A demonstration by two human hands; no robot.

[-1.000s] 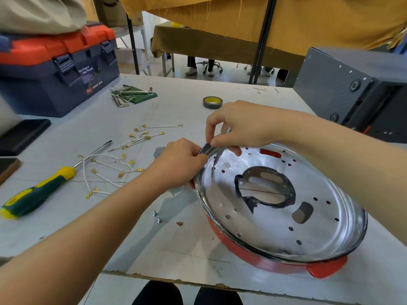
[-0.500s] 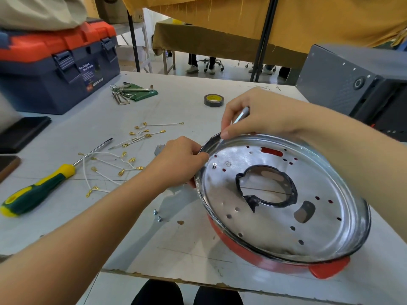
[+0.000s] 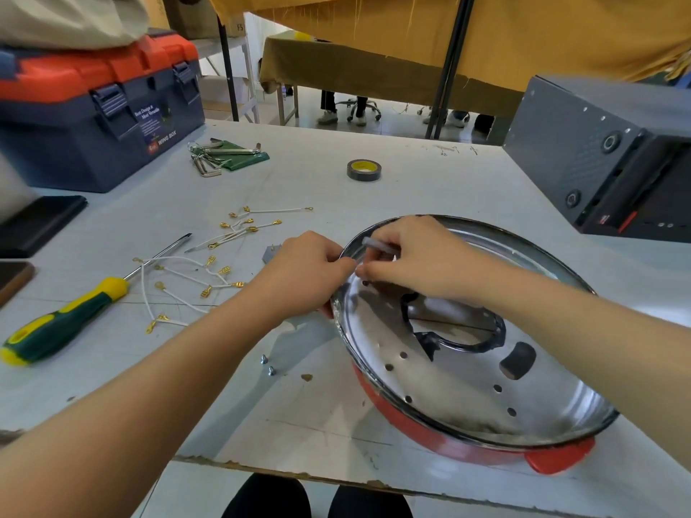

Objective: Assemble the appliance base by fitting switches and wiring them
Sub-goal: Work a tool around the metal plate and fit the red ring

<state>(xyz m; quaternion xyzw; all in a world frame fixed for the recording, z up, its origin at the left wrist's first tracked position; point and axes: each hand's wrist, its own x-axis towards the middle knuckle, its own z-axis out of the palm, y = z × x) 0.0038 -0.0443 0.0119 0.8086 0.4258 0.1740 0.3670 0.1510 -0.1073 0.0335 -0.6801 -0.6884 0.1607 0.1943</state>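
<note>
Both hands (image 3: 310, 271) (image 3: 415, 256) curled, fingertips meeting.

A blue-and-orange toolbox (image 3: 93, 117), hex keys (image 3: 224, 155) and a tape roll (image 3: 364, 170) sit on the table (image 3: 318, 188).

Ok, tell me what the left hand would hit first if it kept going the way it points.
The left hand points right, along the table, and already grips the rim of the round silver and red appliance base. Just past its fingertips are the right hand's fingertips, probably the first thing met, though depth is unclear.
</note>
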